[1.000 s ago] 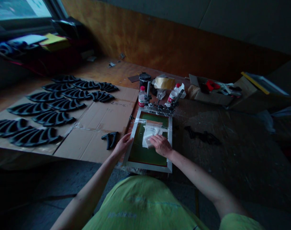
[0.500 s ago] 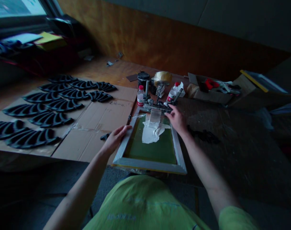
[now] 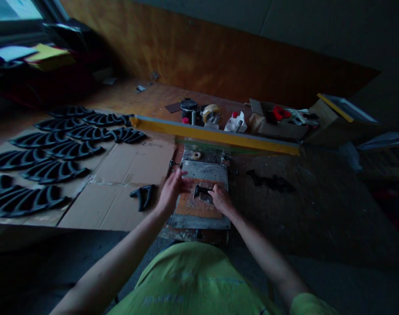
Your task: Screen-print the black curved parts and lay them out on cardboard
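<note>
The print screen frame point(image 3: 215, 135) is swung up on its hinge, and its yellow-taped front edge runs across the view. Under it lies a metal base plate point(image 3: 204, 168) with an orange-brown pad point(image 3: 196, 208). A small black part point(image 3: 202, 191) sits on the pad. My right hand point(image 3: 221, 199) rests at the part's right end, fingers curled on it. My left hand point(image 3: 170, 191) is at the pad's left edge, fingers reaching toward the part and blurred by motion.
Another small black part point(image 3: 142, 195) lies on the cardboard sheet point(image 3: 134, 164) to the left. Several black curved pieces point(image 3: 51, 153) are laid in rows further left. Bottles, a tin and tape roll point(image 3: 210, 114) stand behind the frame. Dark scraps point(image 3: 271, 181) lie to the right.
The screen frame has been lifted from flat to raised, uncovering the plate and black part. Both hands have left the frame and come down onto the pad.
</note>
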`<state>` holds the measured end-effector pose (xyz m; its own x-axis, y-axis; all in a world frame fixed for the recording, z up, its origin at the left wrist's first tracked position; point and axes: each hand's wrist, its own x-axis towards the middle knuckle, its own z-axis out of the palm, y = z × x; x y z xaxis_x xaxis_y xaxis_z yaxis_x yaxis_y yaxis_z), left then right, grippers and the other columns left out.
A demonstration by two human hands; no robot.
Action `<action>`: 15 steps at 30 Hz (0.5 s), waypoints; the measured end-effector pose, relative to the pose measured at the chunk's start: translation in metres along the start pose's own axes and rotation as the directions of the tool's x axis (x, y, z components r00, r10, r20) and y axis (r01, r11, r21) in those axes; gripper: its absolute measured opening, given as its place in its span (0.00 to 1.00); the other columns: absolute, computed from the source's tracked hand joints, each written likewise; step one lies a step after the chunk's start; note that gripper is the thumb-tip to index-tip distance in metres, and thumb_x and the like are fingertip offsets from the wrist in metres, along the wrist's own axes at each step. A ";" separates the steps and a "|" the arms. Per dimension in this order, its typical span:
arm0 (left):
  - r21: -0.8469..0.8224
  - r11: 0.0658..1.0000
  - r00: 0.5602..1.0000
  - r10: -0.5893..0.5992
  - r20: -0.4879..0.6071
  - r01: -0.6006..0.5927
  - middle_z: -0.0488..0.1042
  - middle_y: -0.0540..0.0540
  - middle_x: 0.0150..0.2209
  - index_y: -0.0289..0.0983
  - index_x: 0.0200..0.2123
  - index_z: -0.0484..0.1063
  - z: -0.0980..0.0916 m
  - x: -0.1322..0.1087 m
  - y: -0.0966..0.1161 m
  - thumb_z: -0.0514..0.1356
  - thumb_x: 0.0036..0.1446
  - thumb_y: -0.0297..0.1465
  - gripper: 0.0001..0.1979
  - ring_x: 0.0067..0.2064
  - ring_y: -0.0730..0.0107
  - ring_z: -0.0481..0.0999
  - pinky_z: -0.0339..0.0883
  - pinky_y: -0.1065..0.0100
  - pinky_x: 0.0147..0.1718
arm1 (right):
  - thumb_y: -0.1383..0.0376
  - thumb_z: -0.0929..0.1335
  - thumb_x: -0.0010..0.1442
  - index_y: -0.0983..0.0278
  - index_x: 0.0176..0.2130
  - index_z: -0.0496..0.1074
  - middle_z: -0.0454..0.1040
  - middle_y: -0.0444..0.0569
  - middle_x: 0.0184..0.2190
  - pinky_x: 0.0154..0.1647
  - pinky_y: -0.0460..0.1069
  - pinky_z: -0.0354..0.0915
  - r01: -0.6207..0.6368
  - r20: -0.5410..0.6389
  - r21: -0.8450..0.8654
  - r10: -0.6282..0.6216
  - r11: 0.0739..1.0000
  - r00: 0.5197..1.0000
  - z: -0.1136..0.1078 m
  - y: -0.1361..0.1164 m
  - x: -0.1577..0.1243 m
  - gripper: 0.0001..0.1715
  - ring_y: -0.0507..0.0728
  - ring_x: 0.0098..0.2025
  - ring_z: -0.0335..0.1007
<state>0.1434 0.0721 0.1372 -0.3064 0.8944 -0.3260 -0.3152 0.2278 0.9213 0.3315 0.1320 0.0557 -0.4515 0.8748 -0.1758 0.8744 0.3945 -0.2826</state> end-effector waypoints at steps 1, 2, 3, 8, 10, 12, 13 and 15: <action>0.068 0.975 0.966 -0.219 0.140 0.211 0.79 0.35 0.40 0.35 0.51 0.69 0.003 -0.014 -0.021 0.57 0.51 0.57 0.36 0.39 0.56 0.79 0.71 0.63 0.32 | 0.60 0.61 0.68 0.65 0.40 0.67 0.75 0.54 0.36 0.39 0.49 0.63 -0.036 -0.004 0.039 0.036 0.999 0.999 0.000 -0.006 -0.004 0.11 0.57 0.41 0.72; 0.118 0.926 0.903 -0.376 0.205 0.359 0.78 0.33 0.42 0.35 0.50 0.70 0.007 -0.027 -0.041 0.58 0.48 0.58 0.37 0.41 0.52 0.79 0.72 0.61 0.31 | 0.60 0.60 0.69 0.65 0.41 0.66 0.75 0.54 0.36 0.38 0.49 0.63 -0.044 -0.026 0.076 0.046 0.996 0.999 0.001 -0.014 -0.009 0.11 0.57 0.40 0.72; 0.099 0.908 0.881 -0.420 0.217 0.408 0.78 0.34 0.44 0.37 0.49 0.70 0.010 -0.037 -0.057 0.58 0.49 0.58 0.35 0.43 0.52 0.79 0.72 0.61 0.33 | 0.60 0.60 0.69 0.64 0.41 0.66 0.75 0.54 0.36 0.39 0.49 0.63 -0.017 -0.060 0.106 0.023 0.994 0.998 0.002 -0.022 -0.015 0.11 0.57 0.40 0.72; -0.080 0.918 0.921 -0.381 0.082 0.387 0.78 0.41 0.35 0.37 0.37 0.71 -0.003 -0.033 -0.079 0.58 0.52 0.52 0.23 0.38 0.61 0.79 0.72 0.64 0.35 | 0.64 0.63 0.66 0.62 0.39 0.67 0.73 0.51 0.39 0.49 0.52 0.62 0.392 -0.172 0.168 -0.364 0.905 0.915 0.011 -0.042 -0.030 0.05 0.58 0.47 0.67; 0.000 0.949 0.944 -0.315 -0.101 0.316 0.77 0.44 0.32 0.37 0.37 0.70 -0.033 -0.014 -0.076 0.59 0.50 0.50 0.22 0.31 0.65 0.77 0.72 0.65 0.30 | 0.63 0.65 0.65 0.61 0.40 0.69 0.72 0.51 0.43 0.52 0.53 0.61 0.403 -0.242 0.210 -0.352 0.891 0.904 0.004 -0.012 -0.019 0.05 0.58 0.50 0.66; 0.184 0.954 0.934 -0.172 -0.313 0.237 0.75 0.47 0.29 0.37 0.37 0.67 -0.076 0.005 -0.075 0.56 0.52 0.51 0.23 0.27 0.68 0.74 0.70 0.67 0.28 | 0.61 0.65 0.64 0.62 0.43 0.70 0.71 0.54 0.46 0.53 0.54 0.61 0.265 -0.337 0.249 -0.173 0.931 0.925 -0.010 0.046 -0.002 0.09 0.59 0.51 0.65; 0.300 0.921 0.905 -0.113 -0.409 0.251 0.74 0.49 0.28 0.37 0.37 0.66 -0.100 0.011 -0.077 0.53 0.54 0.51 0.22 0.27 0.68 0.73 0.71 0.67 0.28 | 0.61 0.64 0.64 0.64 0.44 0.70 0.71 0.56 0.46 0.54 0.55 0.61 0.145 -0.380 0.256 -0.039 0.956 0.924 -0.019 0.083 0.006 0.11 0.60 0.51 0.65; 0.474 0.801 0.841 -0.065 -0.537 0.364 0.72 0.48 0.25 0.36 0.37 0.65 -0.146 0.018 -0.083 0.44 0.59 0.49 0.23 0.27 0.66 0.73 0.70 0.66 0.28 | 0.60 0.63 0.63 0.66 0.46 0.71 0.71 0.58 0.46 0.56 0.58 0.59 -0.101 -0.390 0.225 0.185 0.969 0.902 -0.036 0.161 0.017 0.16 0.63 0.52 0.64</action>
<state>0.0332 0.0130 0.0242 -0.7194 0.5310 -0.4477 0.0619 0.6910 0.7202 0.4708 0.2202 0.0410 -0.1759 0.9718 0.1568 0.8529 0.2300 -0.4686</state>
